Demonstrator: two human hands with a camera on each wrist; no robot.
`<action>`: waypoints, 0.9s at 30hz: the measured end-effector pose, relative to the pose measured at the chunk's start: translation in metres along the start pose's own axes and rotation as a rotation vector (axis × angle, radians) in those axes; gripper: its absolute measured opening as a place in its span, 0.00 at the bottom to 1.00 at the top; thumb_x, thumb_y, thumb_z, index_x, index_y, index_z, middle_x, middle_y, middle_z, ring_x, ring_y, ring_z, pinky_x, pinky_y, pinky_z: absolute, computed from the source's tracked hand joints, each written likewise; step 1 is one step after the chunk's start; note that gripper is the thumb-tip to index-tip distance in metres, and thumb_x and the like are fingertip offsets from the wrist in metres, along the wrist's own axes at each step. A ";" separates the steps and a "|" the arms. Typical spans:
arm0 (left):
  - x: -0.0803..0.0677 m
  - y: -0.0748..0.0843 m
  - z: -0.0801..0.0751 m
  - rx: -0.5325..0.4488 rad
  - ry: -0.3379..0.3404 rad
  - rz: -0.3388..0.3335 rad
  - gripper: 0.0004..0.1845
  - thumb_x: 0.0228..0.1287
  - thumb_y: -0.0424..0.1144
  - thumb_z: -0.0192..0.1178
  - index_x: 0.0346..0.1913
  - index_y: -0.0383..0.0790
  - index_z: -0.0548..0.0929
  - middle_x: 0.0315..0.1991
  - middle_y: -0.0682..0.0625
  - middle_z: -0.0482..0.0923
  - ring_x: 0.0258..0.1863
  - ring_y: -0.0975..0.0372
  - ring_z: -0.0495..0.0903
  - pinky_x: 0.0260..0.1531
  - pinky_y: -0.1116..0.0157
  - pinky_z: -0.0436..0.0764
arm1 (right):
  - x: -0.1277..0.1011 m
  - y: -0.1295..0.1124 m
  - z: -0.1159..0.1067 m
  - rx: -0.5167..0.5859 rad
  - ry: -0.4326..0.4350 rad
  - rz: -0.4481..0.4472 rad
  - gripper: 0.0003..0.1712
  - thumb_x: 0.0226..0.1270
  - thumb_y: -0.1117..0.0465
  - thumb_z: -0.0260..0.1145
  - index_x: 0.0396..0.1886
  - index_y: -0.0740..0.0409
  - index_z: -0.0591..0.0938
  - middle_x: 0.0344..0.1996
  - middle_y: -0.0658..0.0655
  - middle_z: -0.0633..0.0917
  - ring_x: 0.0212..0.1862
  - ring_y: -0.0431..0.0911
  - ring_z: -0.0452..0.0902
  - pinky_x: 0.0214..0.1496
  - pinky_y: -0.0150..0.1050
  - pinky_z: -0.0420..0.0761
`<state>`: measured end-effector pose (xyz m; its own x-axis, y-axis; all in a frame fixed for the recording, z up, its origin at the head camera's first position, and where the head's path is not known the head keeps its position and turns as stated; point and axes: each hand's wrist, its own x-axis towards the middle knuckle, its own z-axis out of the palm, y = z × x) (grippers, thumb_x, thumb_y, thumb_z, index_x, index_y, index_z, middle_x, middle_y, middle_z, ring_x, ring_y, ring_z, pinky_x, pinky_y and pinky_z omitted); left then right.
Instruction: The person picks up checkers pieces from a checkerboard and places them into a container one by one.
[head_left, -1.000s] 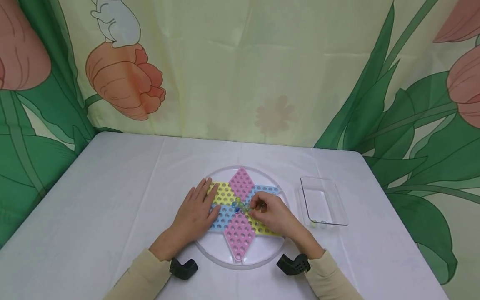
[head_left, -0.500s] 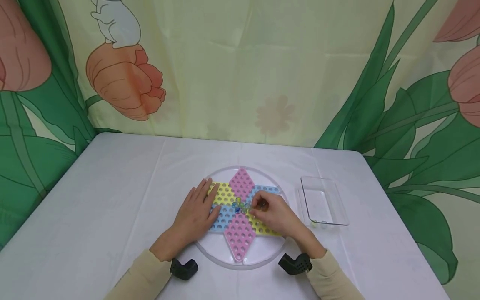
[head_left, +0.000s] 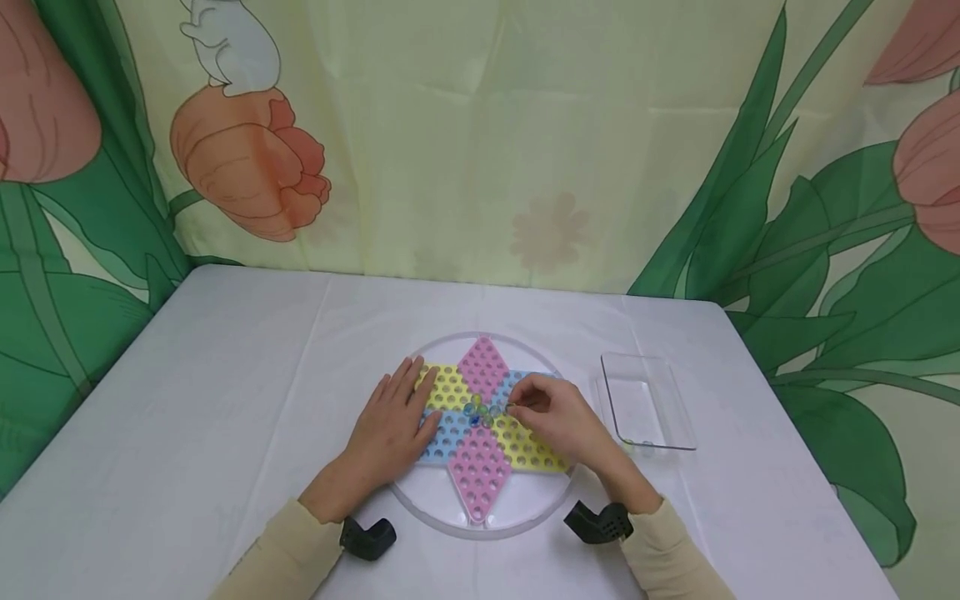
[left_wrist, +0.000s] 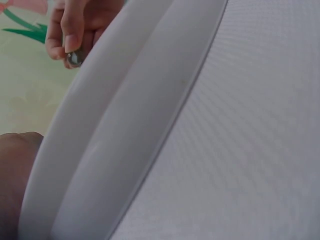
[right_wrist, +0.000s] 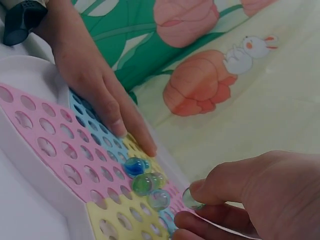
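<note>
A round white board [head_left: 420,508] with pink, yellow and blue hole-dotted fields lies mid-table. A small cluster of glass marbles [head_left: 480,412] [right_wrist: 145,181] sits at its centre. My left hand [head_left: 395,427] [right_wrist: 100,95] rests flat on the board's left side, fingers straight. My right hand [head_left: 551,417] [right_wrist: 250,200] hovers just right of the cluster and pinches one clear marble [right_wrist: 191,199] [left_wrist: 74,58] between thumb and fingertip, lifted off the board.
A clear plastic tray [head_left: 647,402] stands right of the board with two or three marbles [head_left: 637,447] at its near end. A flower-print curtain hangs behind the table. The white tablecloth [head_left: 225,400] spreads around the board.
My right hand has lifted and shifted slightly right, now pinching a marble taken from the centre cluster. The left hand has stayed put.
</note>
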<state>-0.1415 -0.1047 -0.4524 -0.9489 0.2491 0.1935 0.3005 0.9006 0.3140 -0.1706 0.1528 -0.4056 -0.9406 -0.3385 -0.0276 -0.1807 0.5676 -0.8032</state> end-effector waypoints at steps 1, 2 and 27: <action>0.000 0.000 0.000 -0.001 0.000 0.000 0.34 0.73 0.51 0.51 0.76 0.38 0.61 0.78 0.38 0.52 0.79 0.46 0.50 0.75 0.44 0.54 | 0.000 0.000 -0.001 0.013 0.001 0.003 0.04 0.64 0.63 0.70 0.38 0.52 0.83 0.37 0.50 0.85 0.40 0.42 0.83 0.48 0.33 0.84; 0.000 0.000 0.000 -0.003 -0.001 0.000 0.34 0.73 0.51 0.51 0.76 0.38 0.61 0.78 0.38 0.52 0.79 0.46 0.49 0.75 0.44 0.54 | 0.000 0.000 -0.002 0.028 0.003 0.003 0.05 0.64 0.64 0.70 0.38 0.52 0.83 0.37 0.51 0.85 0.41 0.42 0.83 0.48 0.33 0.84; 0.001 0.000 -0.001 -0.008 0.014 0.012 0.34 0.73 0.50 0.51 0.75 0.38 0.62 0.78 0.38 0.53 0.79 0.46 0.51 0.75 0.44 0.55 | -0.005 -0.001 -0.036 0.246 0.135 -0.064 0.09 0.70 0.64 0.63 0.47 0.57 0.85 0.45 0.62 0.87 0.44 0.47 0.86 0.51 0.31 0.84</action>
<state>-0.1423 -0.1051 -0.4517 -0.9437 0.2550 0.2106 0.3129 0.8945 0.3192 -0.1765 0.1808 -0.3828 -0.9622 -0.2556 0.0939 -0.1812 0.3435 -0.9215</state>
